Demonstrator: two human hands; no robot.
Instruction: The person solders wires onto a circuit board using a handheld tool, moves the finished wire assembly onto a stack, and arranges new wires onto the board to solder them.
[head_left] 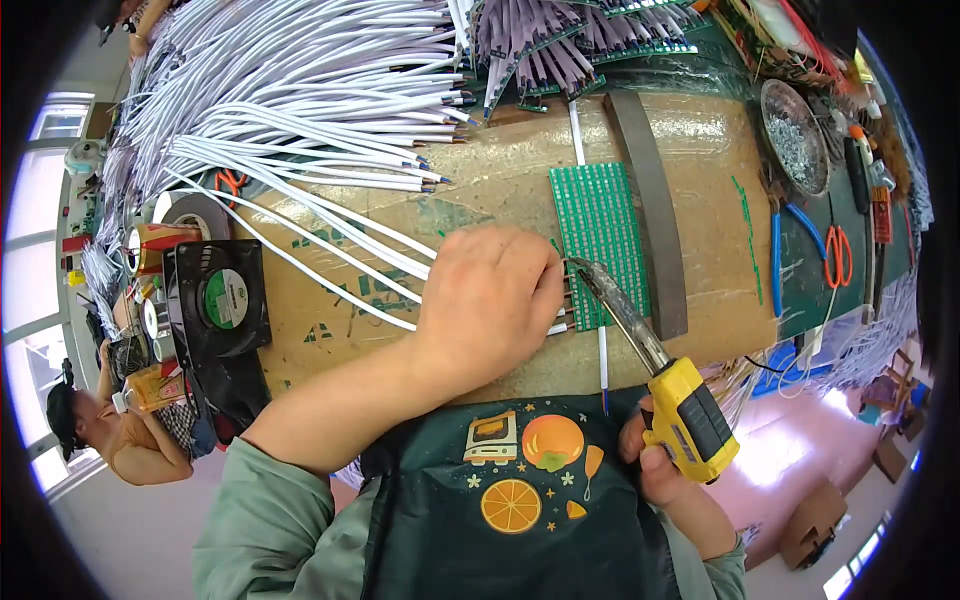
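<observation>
My left hand (485, 300) is closed at the left edge of a green circuit board panel (605, 240), pinching a white cable; the exact grip is hidden under the fingers. Several white cables (365, 228) run in from the left beneath this hand, and some ends show at the board's lower left edge. In my right hand (665, 470) is a yellow soldering iron (693, 420). Its dark tip meets the board's left edge beside my left fingertips. Along the board's right side lies a grey bar (655, 230).
A big pile of white cables (290, 70) fills the far left, with stacked board strips (540, 50) beside it. A black fan (217, 300) stands at left. At right are a metal bowl (795, 135), blue-handled pliers (776, 260) and orange scissors (838, 258). Another person (140, 430) sits at far left.
</observation>
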